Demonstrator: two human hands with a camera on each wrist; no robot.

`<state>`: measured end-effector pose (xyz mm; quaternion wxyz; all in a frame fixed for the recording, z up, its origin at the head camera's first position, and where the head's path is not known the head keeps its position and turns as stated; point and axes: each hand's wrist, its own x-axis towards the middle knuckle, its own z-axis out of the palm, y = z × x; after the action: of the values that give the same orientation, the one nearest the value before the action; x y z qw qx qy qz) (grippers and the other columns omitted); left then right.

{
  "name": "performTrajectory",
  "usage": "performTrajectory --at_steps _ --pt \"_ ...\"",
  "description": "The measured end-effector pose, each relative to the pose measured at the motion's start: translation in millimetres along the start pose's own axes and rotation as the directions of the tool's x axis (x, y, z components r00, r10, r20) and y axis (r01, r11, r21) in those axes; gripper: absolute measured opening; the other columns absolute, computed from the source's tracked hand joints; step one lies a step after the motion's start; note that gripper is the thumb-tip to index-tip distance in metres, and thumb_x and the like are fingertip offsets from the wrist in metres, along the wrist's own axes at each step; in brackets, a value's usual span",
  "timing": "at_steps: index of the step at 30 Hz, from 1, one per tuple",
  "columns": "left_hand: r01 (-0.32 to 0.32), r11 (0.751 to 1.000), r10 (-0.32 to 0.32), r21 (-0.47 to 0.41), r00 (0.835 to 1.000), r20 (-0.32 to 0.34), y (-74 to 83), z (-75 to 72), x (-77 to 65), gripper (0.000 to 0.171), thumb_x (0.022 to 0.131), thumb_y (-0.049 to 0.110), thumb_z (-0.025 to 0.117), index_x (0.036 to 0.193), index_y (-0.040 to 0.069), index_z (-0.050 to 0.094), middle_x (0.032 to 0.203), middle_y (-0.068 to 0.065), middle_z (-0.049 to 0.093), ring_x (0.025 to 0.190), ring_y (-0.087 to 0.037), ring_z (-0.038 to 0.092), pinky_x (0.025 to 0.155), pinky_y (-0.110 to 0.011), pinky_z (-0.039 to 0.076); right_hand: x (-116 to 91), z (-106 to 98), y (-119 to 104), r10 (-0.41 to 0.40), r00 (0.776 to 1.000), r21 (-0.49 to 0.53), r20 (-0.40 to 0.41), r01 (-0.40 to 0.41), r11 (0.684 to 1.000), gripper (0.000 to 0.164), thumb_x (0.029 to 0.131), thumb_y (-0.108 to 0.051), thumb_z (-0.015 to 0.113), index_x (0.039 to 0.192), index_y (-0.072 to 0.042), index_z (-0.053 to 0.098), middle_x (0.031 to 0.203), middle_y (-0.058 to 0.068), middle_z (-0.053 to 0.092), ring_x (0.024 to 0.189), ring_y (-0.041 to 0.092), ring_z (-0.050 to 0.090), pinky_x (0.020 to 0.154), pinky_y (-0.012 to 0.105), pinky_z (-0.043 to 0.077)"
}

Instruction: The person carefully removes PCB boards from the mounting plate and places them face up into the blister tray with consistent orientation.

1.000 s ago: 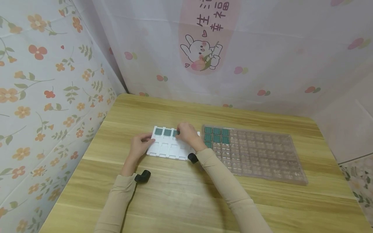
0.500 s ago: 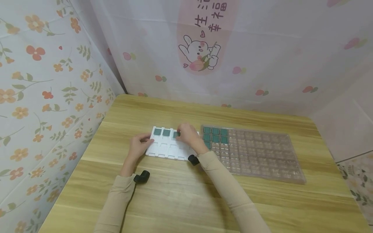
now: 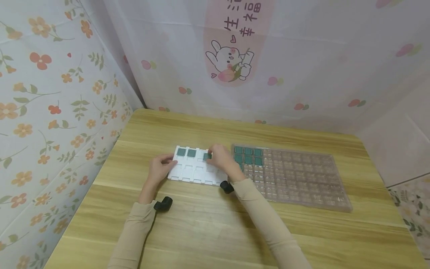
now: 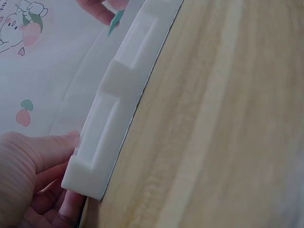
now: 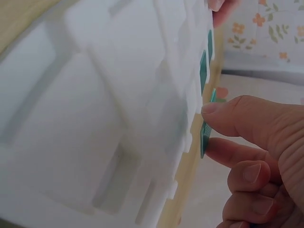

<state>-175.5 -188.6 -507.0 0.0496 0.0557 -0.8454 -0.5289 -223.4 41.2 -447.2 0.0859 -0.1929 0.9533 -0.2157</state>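
Observation:
A white tray [image 3: 188, 172] with shallow pockets lies left of centre on the table. My left hand [image 3: 159, 169] grips its left edge; in the left wrist view, the thumb [image 4: 57, 147] lies on the tray's edge and the other fingers are partly hidden behind it. Between thumb and fingertip, my right hand [image 3: 221, 160] pinches a thin green square chip [image 5: 206, 130]. The chip is tilted and raised off the tray's top row. Two similar green chips [image 3: 181, 152] sit in the first pockets of that row. The right hand covers the tray's upper right part.
A clear plastic tray [image 3: 302, 179] with a grid of pockets lies to the right, with several green chips [image 3: 248, 160] in its upper left corner. Black wrist cameras [image 3: 163, 204] stick out near both cuffs. Floral curtains [image 3: 242, 101] hang behind the wooden table [image 3: 201, 224].
The right hand has drawn the green chip out of the third top-row pocket and moved slightly right with it. The left hand keeps its grip on the white tray.

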Motion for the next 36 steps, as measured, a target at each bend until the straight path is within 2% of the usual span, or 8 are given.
performTrajectory --at_steps 9,12,15,17,19,20,27,36 --pt "0.012 1.000 -0.012 0.003 1.000 -0.002 0.2 -0.2 0.1 0.032 0.083 0.005 0.069 0.112 -0.006 0.064 0.094 -0.022 0.066 0.085 -0.027 0.061 0.067 -0.013 0.044 -10 -5 5 0.002 1.000 0.017 -0.024 -0.001 1.000 0.025 0.080 -0.013 0.071 0.101 0.002 0.069 0.111 0.014 0.066 0.086 0.022 0.059 0.079 0.037 0.049" --pt "0.017 1.000 -0.017 0.010 1.000 -0.001 0.5 -0.3 -0.1 0.032 0.083 0.006 0.069 0.113 -0.006 0.064 0.094 -0.021 0.066 0.085 -0.026 0.061 0.067 -0.014 0.045 -12 -7 6 -0.004 0.999 -0.003 -0.031 0.004 1.000 0.025 0.080 -0.013 0.072 0.100 0.001 0.070 0.108 0.014 0.067 0.075 0.019 0.057 0.095 0.048 0.040" --pt "0.014 1.000 -0.014 0.012 1.000 -0.002 0.8 -0.1 -0.2 0.032 0.082 0.005 0.069 0.112 -0.006 0.064 0.093 -0.022 0.066 0.084 -0.026 0.061 0.067 -0.014 0.045 -16 -8 9 -0.001 1.000 0.004 -0.030 0.001 1.000 0.025 0.079 -0.012 0.072 0.100 0.001 0.070 0.107 0.014 0.067 0.061 0.015 0.052 0.086 0.045 0.045" --pt "0.012 1.000 -0.012 0.010 1.000 -0.005 0.9 0.0 -0.2 0.032 0.082 0.005 0.069 0.112 -0.006 0.065 0.093 -0.022 0.066 0.083 -0.026 0.061 0.066 -0.014 0.045 -17 -9 12 0.005 0.999 0.012 -0.036 -0.004 1.000 0.025 0.079 -0.012 0.072 0.100 0.002 0.070 0.107 0.014 0.067 0.056 0.013 0.048 0.073 0.035 0.048" --pt "0.008 1.000 -0.008 0.008 1.000 -0.007 1.0 0.0 -0.2 0.032 0.082 0.004 0.069 0.111 -0.006 0.065 0.092 -0.022 0.066 0.083 -0.026 0.062 0.066 -0.014 0.045 -20 -9 14 0.016 0.999 0.029 -0.039 -0.015 0.999 0.025 0.079 -0.011 0.072 0.100 0.003 0.069 0.109 0.015 0.066 0.053 0.012 0.043 0.054 0.026 0.041" --pt "0.008 1.000 -0.008 0.005 1.000 -0.007 1.0 0.0 -0.1 0.032 0.082 0.004 0.069 0.111 -0.006 0.065 0.092 -0.022 0.066 0.083 -0.027 0.062 0.066 -0.013 0.045 -20 -9 16 0.021 0.999 0.029 -0.046 -0.019 0.999 0.025 0.079 -0.011 0.072 0.100 0.003 0.069 0.109 0.015 0.066 0.053 0.012 0.042 0.052 0.023 0.039" --pt "0.003 1.000 -0.003 0.010 1.000 -0.004 0.0 0.1 0.6 0.031 0.082 0.003 0.069 0.111 -0.007 0.065 0.093 -0.022 0.066 0.084 -0.026 0.061 0.067 -0.013 0.044 -28 -13 23 0.023 0.998 0.036 -0.061 -0.021 0.999 0.024 0.079 -0.009 0.072 0.099 0.003 0.069 0.097 0.014 0.067 0.048 0.010 0.034 0.047 0.021 0.032" --pt "-0.010 1.000 0.010 0.009 1.000 -0.007 0.8 0.5 0.0 0.031 0.082 0.003 0.069 0.111 -0.007 0.065 0.094 -0.022 0.066 0.084 -0.027 0.061 0.067 -0.013 0.044 -35 -13 33 0.043 0.998 0.028 -0.056 -0.041 0.999 0.024 0.079 -0.010 0.072 0.099 0.003 0.069 0.100 0.016 0.068 0.053 0.012 0.043 0.051 0.022 0.036"
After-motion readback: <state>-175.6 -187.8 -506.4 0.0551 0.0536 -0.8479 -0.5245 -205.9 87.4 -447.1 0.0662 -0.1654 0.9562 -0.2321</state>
